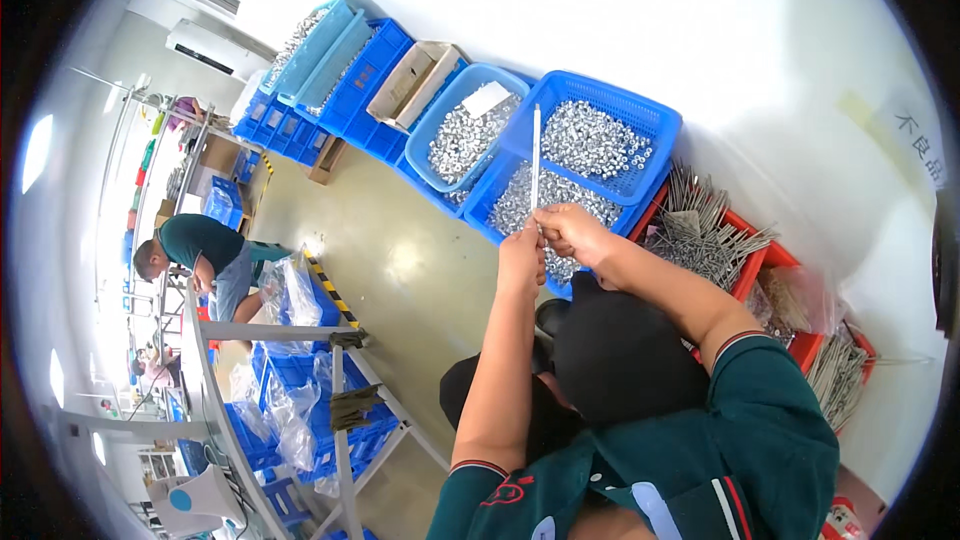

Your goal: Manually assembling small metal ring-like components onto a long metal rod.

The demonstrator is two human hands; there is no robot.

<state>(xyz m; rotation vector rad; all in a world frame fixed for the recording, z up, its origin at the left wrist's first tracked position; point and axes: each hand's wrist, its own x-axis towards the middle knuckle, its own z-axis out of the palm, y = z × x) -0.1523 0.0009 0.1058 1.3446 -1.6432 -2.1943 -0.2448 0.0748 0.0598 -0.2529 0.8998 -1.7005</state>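
Over the blue bins I hold up a thin, pale silver rod [536, 155], nearly upright with its far end pointing away from me. My left hand [520, 258] is closed around its near end. Beside it, touching, my right hand [570, 231] pinches at the same end, just where the rod leaves the fingers. Right behind the rod stand a blue basket [668, 120] of small shiny metal fittings and a blue crate [478, 202] with more of them, partly hidden by my hands.
At my right, red bins [655, 208] hold bundles of thin metal rods [690, 230]. More blue bins [372, 100] line the wall to the far left. A metal frame [270, 332] and plastic-covered blue crates [290, 380] stand at left. A person in green [205, 252] bends over farther left.
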